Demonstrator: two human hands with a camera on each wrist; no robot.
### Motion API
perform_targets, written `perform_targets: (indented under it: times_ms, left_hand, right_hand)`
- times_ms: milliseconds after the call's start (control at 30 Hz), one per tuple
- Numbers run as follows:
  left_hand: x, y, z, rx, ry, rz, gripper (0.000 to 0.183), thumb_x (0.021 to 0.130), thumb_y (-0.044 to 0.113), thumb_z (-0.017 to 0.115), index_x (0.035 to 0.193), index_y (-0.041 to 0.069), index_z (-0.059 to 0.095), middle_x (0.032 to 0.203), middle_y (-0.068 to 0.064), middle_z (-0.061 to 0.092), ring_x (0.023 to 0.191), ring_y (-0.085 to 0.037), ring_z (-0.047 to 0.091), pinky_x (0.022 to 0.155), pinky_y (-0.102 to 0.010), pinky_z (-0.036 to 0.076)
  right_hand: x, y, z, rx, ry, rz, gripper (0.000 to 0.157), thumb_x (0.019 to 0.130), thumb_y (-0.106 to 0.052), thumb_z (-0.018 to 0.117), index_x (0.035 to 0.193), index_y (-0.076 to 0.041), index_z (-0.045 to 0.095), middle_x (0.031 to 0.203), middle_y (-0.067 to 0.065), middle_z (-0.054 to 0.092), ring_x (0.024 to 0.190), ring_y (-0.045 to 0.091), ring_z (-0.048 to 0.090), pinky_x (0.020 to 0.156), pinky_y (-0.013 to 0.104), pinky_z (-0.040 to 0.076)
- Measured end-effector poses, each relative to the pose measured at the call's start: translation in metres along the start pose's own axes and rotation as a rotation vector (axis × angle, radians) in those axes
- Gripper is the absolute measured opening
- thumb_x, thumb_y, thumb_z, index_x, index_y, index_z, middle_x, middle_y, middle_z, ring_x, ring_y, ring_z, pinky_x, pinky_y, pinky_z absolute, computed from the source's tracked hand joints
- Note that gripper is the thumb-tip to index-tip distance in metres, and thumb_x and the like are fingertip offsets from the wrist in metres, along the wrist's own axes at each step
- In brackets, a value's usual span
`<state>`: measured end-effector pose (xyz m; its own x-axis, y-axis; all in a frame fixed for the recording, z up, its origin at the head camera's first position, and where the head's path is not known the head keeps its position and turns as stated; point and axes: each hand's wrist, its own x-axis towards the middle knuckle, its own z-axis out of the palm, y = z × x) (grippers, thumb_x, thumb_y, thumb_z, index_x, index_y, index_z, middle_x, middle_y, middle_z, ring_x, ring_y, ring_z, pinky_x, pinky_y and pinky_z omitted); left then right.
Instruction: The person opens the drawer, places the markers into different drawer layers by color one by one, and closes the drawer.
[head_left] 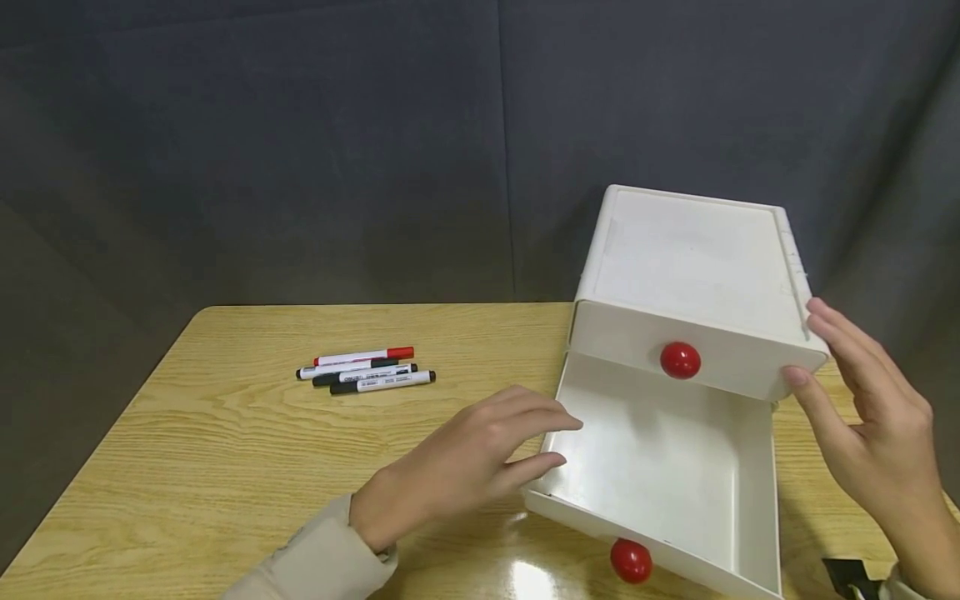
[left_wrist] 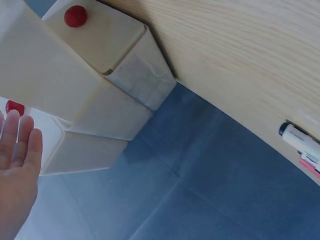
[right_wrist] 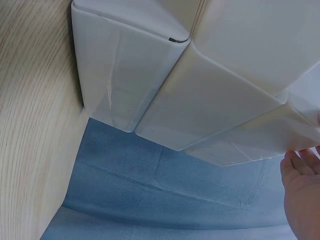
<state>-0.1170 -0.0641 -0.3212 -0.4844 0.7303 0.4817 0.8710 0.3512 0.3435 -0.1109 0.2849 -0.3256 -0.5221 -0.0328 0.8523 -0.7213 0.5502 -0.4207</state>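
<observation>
A white drawer unit [head_left: 697, 258] of three stacked tiers stands at the right, with red knobs on its fronts. Its middle drawer [head_left: 660, 450] is pulled far out, and the inside shows bare. My left hand [head_left: 480, 450] hovers at that drawer's left side, thumb and fingers apart, fingertips overlapping its edge; nothing is in it. At the top tier's front right corner is my right hand [head_left: 870, 408], the thumb by the front face and the other fingertips along the right side. In the right wrist view, the fingertips [right_wrist: 295, 157] touch that tier's edge.
Several whiteboard markers [head_left: 382, 381], black-capped and one red-capped, lie in a loose pile on the wooden table [head_left: 225, 433], left of the unit. A dark curtain [head_left: 300, 150] hangs behind the table. A small black object [head_left: 847, 575] shows near my right wrist.
</observation>
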Motion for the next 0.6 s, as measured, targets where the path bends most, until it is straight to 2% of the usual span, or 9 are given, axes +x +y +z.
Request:
perform_targets:
  times_ms: [233, 600]
  left_hand:
    - [-0.008, -0.007, -0.005, -0.014, 0.053, -0.039, 0.034, 0.091, 0.014, 0.072, 0.125, 0.008, 0.066, 0.123, -0.003, 0.069, 0.118, -0.014, 0.062, 0.104, -0.018, 0.048]
    - [-0.021, -0.022, -0.011, 0.041, 0.105, -0.054, 0.031, 0.092, 0.015, 0.070, 0.123, 0.009, 0.067, 0.121, -0.002, 0.070, 0.117, -0.014, 0.063, 0.105, -0.022, 0.048]
  right_hand:
    - [0.000, 0.000, 0.001, 0.005, 0.004, -0.004, 0.048, 0.095, -0.016, 0.067, 0.127, 0.019, 0.055, 0.140, 0.028, 0.054, 0.135, 0.017, 0.053, 0.112, 0.020, 0.040]
    - [0.002, -0.003, 0.002, 0.003, 0.011, -0.013, 0.049, 0.095, -0.018, 0.067, 0.126, 0.019, 0.056, 0.139, 0.028, 0.055, 0.134, 0.018, 0.054, 0.112, 0.021, 0.040]
